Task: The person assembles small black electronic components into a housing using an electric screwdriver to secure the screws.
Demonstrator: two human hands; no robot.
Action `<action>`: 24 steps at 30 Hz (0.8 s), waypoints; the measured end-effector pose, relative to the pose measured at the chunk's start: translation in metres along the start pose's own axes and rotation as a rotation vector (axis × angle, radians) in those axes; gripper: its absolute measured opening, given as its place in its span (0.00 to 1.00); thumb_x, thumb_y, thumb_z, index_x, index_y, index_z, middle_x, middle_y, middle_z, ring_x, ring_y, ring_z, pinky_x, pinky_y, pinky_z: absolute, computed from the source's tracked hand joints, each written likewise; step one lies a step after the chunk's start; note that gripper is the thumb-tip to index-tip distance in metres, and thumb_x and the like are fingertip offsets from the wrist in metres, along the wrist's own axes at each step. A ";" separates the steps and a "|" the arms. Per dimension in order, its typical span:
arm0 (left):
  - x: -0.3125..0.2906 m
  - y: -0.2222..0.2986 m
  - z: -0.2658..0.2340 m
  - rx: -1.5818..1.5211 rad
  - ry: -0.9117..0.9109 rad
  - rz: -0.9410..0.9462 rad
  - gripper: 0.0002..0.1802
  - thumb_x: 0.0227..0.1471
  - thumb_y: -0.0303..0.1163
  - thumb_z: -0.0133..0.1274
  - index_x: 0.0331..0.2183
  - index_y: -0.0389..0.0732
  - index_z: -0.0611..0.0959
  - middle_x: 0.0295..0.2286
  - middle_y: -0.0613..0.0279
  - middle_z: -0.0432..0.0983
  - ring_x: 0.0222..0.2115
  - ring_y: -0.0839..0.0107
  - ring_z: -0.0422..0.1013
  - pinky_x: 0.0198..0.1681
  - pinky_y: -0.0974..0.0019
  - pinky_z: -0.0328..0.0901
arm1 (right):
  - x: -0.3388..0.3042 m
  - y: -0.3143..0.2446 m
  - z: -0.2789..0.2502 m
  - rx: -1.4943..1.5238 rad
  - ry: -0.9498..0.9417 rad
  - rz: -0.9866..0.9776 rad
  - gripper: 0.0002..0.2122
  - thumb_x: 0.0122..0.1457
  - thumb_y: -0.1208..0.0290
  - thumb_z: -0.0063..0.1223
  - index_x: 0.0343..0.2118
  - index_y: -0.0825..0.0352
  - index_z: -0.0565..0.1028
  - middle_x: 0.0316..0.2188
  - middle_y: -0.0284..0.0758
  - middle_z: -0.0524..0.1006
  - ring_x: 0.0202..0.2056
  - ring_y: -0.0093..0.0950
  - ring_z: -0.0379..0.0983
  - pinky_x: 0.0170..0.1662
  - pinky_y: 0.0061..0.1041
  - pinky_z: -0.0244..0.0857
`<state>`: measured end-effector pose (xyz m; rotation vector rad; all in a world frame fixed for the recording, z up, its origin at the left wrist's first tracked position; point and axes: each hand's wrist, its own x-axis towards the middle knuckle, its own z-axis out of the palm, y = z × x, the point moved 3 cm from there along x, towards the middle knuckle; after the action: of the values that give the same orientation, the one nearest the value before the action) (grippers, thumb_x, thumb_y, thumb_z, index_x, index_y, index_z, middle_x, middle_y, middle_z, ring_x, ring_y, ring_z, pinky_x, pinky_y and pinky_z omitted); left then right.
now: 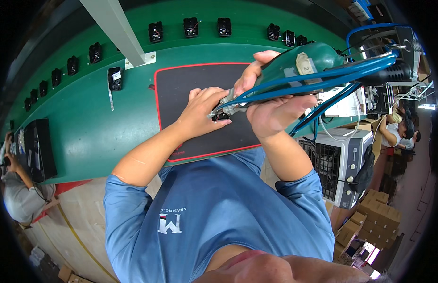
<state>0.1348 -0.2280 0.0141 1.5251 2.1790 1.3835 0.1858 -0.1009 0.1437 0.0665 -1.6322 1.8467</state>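
Observation:
My right hand [275, 111] is wrapped around a green power screwdriver [318, 59] hung with blue hoses [285, 82], its nose pointing left and down. At that tip, my left hand [200, 113] has thumb and fingers closed around a small black part [222, 116], mostly hidden by the fingers and the tool. Both hands are over a black mat [186, 85] with a red border. Whether the tip touches the part is hard to see.
Several black assemblies [190, 27] line the green belt along the back; another [115, 79] lies nearer. A grey post [113, 28] rises from the bench. At left are a black bin [40, 148] and a co-worker [21, 188]. An air cooler [341, 162] stands right.

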 end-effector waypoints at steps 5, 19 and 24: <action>0.000 0.000 -0.002 -0.032 0.000 -0.007 0.43 0.34 0.38 0.73 0.54 0.42 0.73 0.47 0.60 0.72 0.49 0.61 0.68 0.50 0.58 0.53 | -0.007 0.010 0.000 0.099 0.021 0.046 0.50 0.46 0.18 0.33 0.46 0.72 0.68 0.22 0.38 0.73 0.22 0.28 0.73 0.27 0.25 0.70; 0.009 0.011 -0.006 0.026 -0.056 -0.069 0.46 0.39 0.36 0.69 0.60 0.44 0.68 0.51 0.54 0.67 0.55 0.58 0.64 0.58 0.54 0.52 | 0.034 -0.084 -0.030 0.160 -0.027 -0.184 0.51 0.52 0.21 0.32 0.54 0.75 0.66 0.24 0.35 0.72 0.23 0.25 0.70 0.27 0.24 0.68; 0.063 0.022 -0.014 0.154 0.003 0.014 0.46 0.40 0.37 0.68 0.60 0.44 0.68 0.52 0.53 0.68 0.55 0.58 0.64 0.59 0.51 0.52 | -0.013 -0.061 -0.072 0.023 0.036 0.072 0.48 0.53 0.22 0.35 0.49 0.75 0.67 0.22 0.35 0.71 0.21 0.24 0.69 0.26 0.23 0.66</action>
<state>0.1115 -0.1844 0.0607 1.5917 2.3290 1.2485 0.2536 -0.0415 0.1747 -0.0161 -1.6084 1.9101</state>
